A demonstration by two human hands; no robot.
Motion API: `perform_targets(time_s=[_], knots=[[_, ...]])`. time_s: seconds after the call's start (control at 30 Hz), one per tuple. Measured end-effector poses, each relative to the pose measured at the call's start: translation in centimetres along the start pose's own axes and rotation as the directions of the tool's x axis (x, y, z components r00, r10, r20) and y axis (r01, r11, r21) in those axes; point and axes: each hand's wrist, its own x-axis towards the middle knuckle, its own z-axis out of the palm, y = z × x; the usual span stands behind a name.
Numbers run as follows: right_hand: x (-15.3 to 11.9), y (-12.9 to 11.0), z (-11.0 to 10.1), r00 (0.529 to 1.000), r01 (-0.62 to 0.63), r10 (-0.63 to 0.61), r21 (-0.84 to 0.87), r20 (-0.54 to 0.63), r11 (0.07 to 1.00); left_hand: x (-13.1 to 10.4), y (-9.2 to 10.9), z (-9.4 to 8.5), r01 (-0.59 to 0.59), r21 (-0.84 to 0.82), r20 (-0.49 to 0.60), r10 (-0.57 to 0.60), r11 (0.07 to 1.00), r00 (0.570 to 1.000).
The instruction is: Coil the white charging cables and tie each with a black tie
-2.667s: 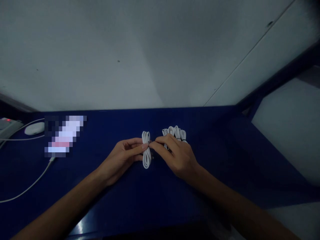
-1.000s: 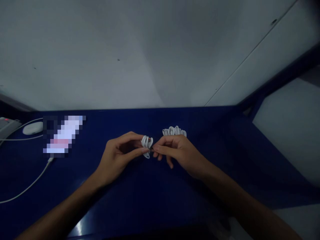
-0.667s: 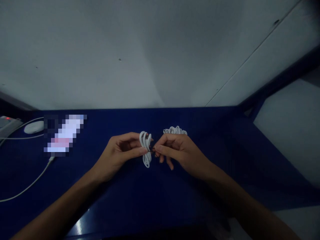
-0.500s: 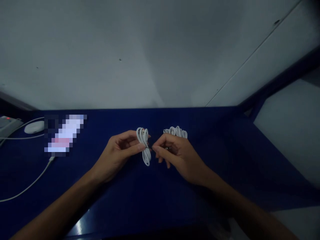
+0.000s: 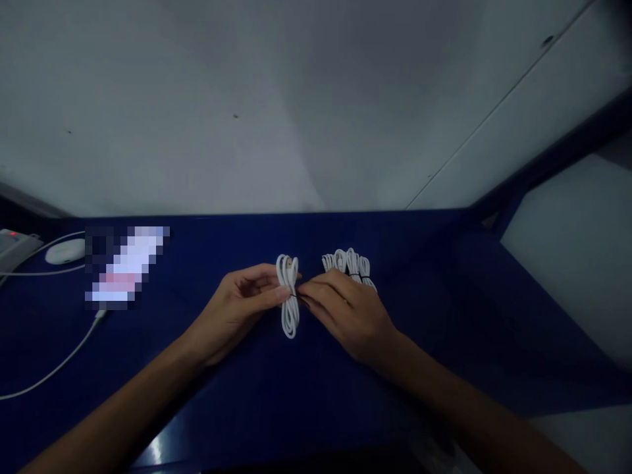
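Between thumb and fingers, my left hand (image 5: pixel 249 296) pinches a coiled white cable (image 5: pixel 290 316), held upright above the blue table. A thin black twist tie (image 5: pixel 293 295) runs round the coil's middle. My right hand (image 5: pixel 348 309) has its fingertips pressed together at the tie's right side, closed on its end; the end itself is mostly hidden by the fingers. Just behind the right hand lie several more coiled white cables (image 5: pixel 353 262) in a row, some with black ties showing. The hand covers part of that row.
On the left a lit, blurred-out phone (image 5: pixel 123 266) has a white charging cable (image 5: pixel 74 355) plugged in. Beyond it are a white rounded case (image 5: pixel 65 251) and a power strip (image 5: pixel 14 247) with a red light. A pale wall (image 5: pixel 237 164) rises behind the blue table (image 5: pixel 237 408).
My right hand has turned over, its back now showing more, with the fingertips still at the tie. The held coil has shifted slightly right and stands more upright.
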Motion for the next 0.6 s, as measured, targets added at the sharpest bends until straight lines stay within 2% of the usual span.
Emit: perform_targets(time_s=[0.07, 0.17, 0.3, 0.37, 0.47, 0.53, 0.6], knots=[[-0.1, 0.1, 0.0, 0.999, 0.046, -0.048, -0.084, -0.025, 0.995, -0.1, 0.0, 0.1, 0.016, -0.022, -0.003, -0.016, 1.000, 1.000], [-0.3, 0.3, 0.1, 0.998, 0.061, -0.061, -0.137, 0.002, 0.989, -0.1, 0.0, 0.0, 0.032, -0.031, -0.020, -0.033, 0.999, 0.999], [-0.4, 0.5, 0.3, 0.999, 0.040, -0.037, -0.124, 0.021, 0.991, 0.1, -0.2, -0.3, 0.035, -0.015, -0.028, -0.035, 0.999, 0.999], [-0.3, 0.4, 0.2, 1.000, 0.005, -0.004, -0.055, 0.026, 0.998, 0.1, -0.2, -0.4, 0.030, 0.004, -0.026, -0.030, 1.000, 0.999], [0.1, -0.1, -0.3, 0.984, -0.165, 0.147, 0.214, 0.097, 0.963, 0.1, 0.1, -0.4, 0.012, 0.050, -0.026, -0.011, 0.999, 1.000], [0.5, -0.5, -0.8, 0.946, -0.320, 0.264, 0.408, 0.188, 0.855, 0.1, 0.3, -0.4, -0.009, 0.088, -0.017, 0.010, 0.996, 1.000], [0.9, -0.9, -1.4, 0.868, -0.497, 0.377, 0.528, 0.324, 0.689, 0.2, 0.4, -0.4, -0.025, 0.127, 0.005, 0.025, 0.992, 1.000]])
